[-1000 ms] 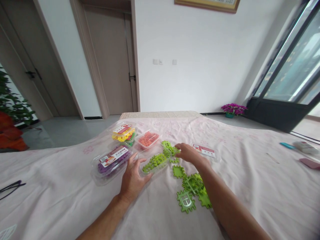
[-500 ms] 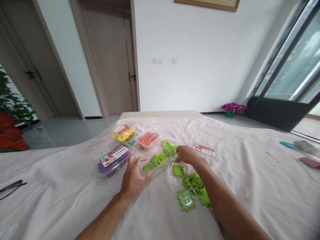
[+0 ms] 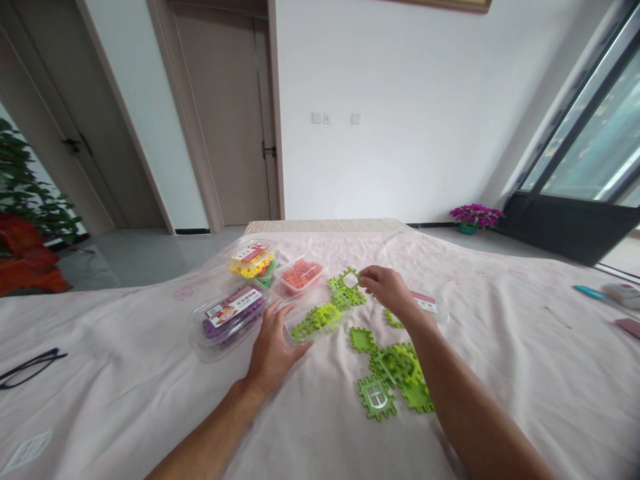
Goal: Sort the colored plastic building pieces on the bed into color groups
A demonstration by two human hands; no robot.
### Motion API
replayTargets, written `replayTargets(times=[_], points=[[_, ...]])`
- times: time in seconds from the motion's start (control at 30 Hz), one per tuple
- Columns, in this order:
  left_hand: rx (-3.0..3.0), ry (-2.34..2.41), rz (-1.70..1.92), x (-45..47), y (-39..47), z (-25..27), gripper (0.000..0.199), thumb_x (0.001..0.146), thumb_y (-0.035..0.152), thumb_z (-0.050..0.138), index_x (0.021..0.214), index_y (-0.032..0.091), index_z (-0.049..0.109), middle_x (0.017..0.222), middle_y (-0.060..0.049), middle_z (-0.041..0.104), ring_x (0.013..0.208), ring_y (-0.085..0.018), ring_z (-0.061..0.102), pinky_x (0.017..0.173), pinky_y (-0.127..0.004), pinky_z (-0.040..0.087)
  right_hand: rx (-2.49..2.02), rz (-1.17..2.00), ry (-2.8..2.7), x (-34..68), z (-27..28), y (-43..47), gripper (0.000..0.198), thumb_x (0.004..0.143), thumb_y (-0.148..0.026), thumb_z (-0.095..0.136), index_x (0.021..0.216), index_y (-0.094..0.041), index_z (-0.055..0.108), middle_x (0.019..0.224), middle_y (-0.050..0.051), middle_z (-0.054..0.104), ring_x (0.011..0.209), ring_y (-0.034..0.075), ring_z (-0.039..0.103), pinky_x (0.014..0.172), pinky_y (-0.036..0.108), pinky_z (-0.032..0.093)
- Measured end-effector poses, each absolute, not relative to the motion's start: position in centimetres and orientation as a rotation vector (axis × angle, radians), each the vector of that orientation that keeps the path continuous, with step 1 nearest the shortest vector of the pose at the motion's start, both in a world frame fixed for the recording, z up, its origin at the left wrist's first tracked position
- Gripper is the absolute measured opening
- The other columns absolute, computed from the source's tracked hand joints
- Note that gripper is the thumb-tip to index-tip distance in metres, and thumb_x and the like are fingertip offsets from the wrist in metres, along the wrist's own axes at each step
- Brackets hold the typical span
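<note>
Green is the one piece (image 3: 343,279) right fingers (image 3: 369,274) pinch.

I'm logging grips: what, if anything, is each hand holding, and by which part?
The left hand holds the clear container by its left end; the right hand pinches a green frame piece by its right edge.

Left hand (image 3: 273,347): bare; thumb and fingers separately visible, outline smooth. Left wrist (image 3: 251,385): bare. Left forearm (image 3: 213,427): bare down to lower frame edge; narrow at wrist, widening toward elbow. Right hand (image 3: 387,285): bare; fingers partly hidden by one another. Right wrist (image 3: 416,317): bare. Right forearm (image 3: 465,397): bare as far as seen; same taper, smooth contour. Nails: too small to make out.
</note>
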State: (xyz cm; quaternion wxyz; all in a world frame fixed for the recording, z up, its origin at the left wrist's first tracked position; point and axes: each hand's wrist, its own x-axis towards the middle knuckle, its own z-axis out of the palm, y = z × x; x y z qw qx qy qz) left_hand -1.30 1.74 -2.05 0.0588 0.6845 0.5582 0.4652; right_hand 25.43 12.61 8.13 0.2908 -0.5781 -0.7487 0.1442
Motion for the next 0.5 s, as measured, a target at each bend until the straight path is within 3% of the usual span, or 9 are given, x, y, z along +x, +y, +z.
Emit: replayTargets(times=[0.17, 0.27, 0.37, 0.5], points=[[2.080, 1.671, 1.418, -1.1, 1.7, -1.8, 0.084, 0.071, 0.033, 0.076, 0.143, 0.024, 0.033, 0.144, -0.013, 0.040, 0.137, -0.029, 0.037, 0.104, -0.045, 0.044, -1.358, 0.551, -2.154, 21.1, 7.6, 10.4, 0.023, 0.084, -0.032, 0.053, 0.087, -0.022, 0.074, 0.072, 0.000, 0.070, 0.067, 0.015, 0.062, 0.061, 0.023, 0.042], [2.103, 1.635, 1.419, -1.1, 1.6, -1.8, 0.087, 0.072, 0.035, 0.075, 0.146, 0.026, 0.029, 0.145, -0.013, 0.039, 0.138, -0.029, 0.036, 0.106, -0.046, 0.042, -1.274, 0.584, -2.294, 19.1, 7.0, 9.3, 0.024, 0.084, -0.028, 0.054, 0.092, -0.023, 0.075, 0.082, 0.000, 0.074, 0.074, 0.016, 0.065, 0.067, 0.024, 0.044], [2.109, 1.640, 1.405, -1.2, 1.6, -1.8, 0.084, 0.073, 0.036, 0.074, 0.145, 0.026, 0.032, 0.145, -0.013, 0.038, 0.137, -0.029, 0.036, 0.109, -0.048, 0.038, -1.321, 0.459, -2.302, 18.7, 6.8, 9.1, 0.028, 0.085, -0.028, 0.055, 0.105, -0.025, 0.074, 0.099, 0.002, 0.075, 0.089, 0.019, 0.067, 0.076, 0.025, 0.045], [2.105, 1.702, 1.342, -1.1, 1.4, -1.6, 0.071, 0.072, 0.035, 0.075, 0.136, 0.027, 0.045, 0.146, -0.012, 0.036, 0.134, -0.029, 0.040, 0.108, -0.048, 0.040, -1.498, 0.271, -2.186, 20.9, 7.0, 10.7, 0.030, 0.088, -0.027, 0.052, 0.111, -0.026, 0.071, 0.102, 0.003, 0.074, 0.094, 0.020, 0.067, 0.079, 0.026, 0.045]])
